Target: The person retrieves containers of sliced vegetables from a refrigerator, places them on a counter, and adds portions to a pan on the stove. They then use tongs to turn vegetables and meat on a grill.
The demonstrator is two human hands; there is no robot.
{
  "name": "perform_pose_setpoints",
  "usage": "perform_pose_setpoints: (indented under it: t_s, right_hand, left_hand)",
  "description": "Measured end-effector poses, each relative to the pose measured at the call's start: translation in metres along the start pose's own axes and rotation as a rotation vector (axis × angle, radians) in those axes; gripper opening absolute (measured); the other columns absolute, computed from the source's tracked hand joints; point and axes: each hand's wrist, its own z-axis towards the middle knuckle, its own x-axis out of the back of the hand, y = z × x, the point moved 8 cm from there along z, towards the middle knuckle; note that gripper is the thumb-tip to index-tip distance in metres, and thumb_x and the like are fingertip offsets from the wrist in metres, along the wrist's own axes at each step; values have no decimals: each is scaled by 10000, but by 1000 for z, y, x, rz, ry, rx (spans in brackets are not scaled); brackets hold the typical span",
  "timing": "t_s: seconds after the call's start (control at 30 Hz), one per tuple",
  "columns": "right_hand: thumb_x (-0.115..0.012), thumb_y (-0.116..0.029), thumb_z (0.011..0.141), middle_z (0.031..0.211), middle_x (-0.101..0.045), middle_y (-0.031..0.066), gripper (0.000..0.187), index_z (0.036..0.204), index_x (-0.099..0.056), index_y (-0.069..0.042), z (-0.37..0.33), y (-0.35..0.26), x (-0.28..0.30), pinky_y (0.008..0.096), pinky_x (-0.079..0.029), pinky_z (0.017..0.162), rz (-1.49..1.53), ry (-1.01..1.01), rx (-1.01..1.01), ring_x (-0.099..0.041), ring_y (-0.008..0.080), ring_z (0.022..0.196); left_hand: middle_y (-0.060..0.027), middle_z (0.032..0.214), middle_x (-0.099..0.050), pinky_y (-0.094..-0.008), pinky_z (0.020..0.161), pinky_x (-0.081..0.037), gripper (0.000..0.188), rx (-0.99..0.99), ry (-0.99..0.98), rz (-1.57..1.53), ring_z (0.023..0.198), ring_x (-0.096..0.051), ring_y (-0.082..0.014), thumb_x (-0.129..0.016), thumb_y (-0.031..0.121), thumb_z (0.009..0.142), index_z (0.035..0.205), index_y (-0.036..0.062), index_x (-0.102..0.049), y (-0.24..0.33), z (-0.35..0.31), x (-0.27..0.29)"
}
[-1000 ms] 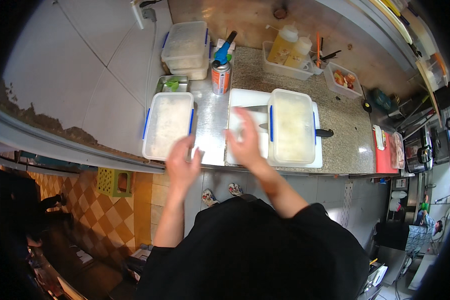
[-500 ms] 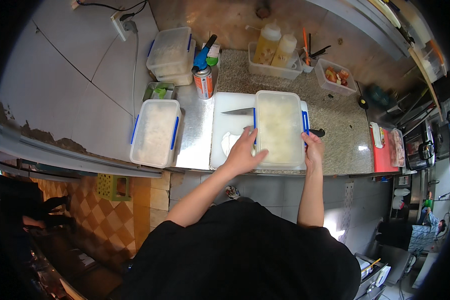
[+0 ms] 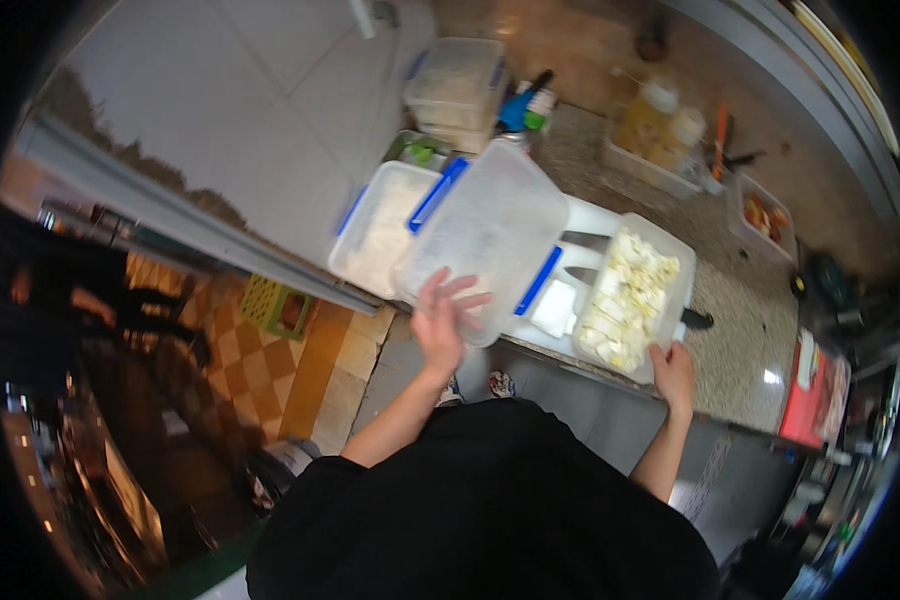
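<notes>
A clear rectangular lid with blue side latches is raised and tilted to the left of a food container. My left hand holds its near edge, fingers spread against the plastic. The uncovered container stands on a white cutting board, filled with pale yellow-white chopped pieces. My right hand grips its near right corner. Two knife blades show beside the container, and a black knife handle sticks out on its right. A white piece lies on the board, perhaps a cloth; blur hides its kind.
A second filled container sits left, partly behind the lid. Behind it are stacked containers, a metal tray and a blue torch. Farther back stand squeeze bottles and a tub of red-orange pieces. Someone in dark clothes is far left.
The lid has come off the container and moved left in my left hand, baring the pale pieces. My right hand has stayed at the container. The whole view has turned and is blurred.
</notes>
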Motion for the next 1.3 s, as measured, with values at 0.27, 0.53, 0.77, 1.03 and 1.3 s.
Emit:
perform_pose_setpoints:
  t_s: [0.27, 0.53, 0.77, 1.03, 1.3]
  right_hand:
    - [-517, -105, 790, 793, -649, 103, 255, 963, -616, 54, 9, -7, 13, 294, -446, 663, 619, -63, 261, -569, 133, 715]
    - [-522, -111, 809, 693, -583, 24, 173, 792, -594, 45, -20, -92, 16, 262, -398, 552, 580, -350, 771, -493, 86, 642]
    - [-538, -88, 787, 626, -573, 47, 140, 755, -582, 42, -146, -237, -96, 287, -400, 518, 415, -730, 1112, -502, 100, 589]
    - [-658, -228, 748, 596, -569, 125, 201, 778, -604, -37, -401, -309, -143, 348, -440, 514, -72, -802, 1897, -572, 263, 536]
    - [-763, -314, 638, 1188, -511, 197, 608, 1142, -533, -61, -700, -223, -165, 405, -434, 898, -63, -1161, 2463, -513, 353, 1088]
  left_hand:
    - [-187, 830, -623, -275, 482, -478, 424, 383, 370, 394, 687, -661, -249, -479, 306, 915, 1155, -39, -422, -4, 48, 161]
    - [-78, 1036, -564, -316, 775, -476, 431, 98, -6, 715, 865, -574, -160, -620, 319, 850, 1160, 33, -532, 88, -59, 106]
    - [-140, 1477, -165, -357, 1105, -188, 953, 77, 161, -418, 1358, -211, -227, -651, 298, 808, 1450, 63, 13, 52, -213, 69]
    - [-193, 1299, -429, -356, 984, -393, 930, -401, 838, -210, 1195, -458, -259, -658, 321, 722, 1417, 17, -121, 138, -429, 191]
    - [-217, 1222, -489, -363, 935, -428, 988, -557, 1330, -181, 1102, -536, -264, -717, 356, 713, 1400, -4, -106, 142, -669, 214]
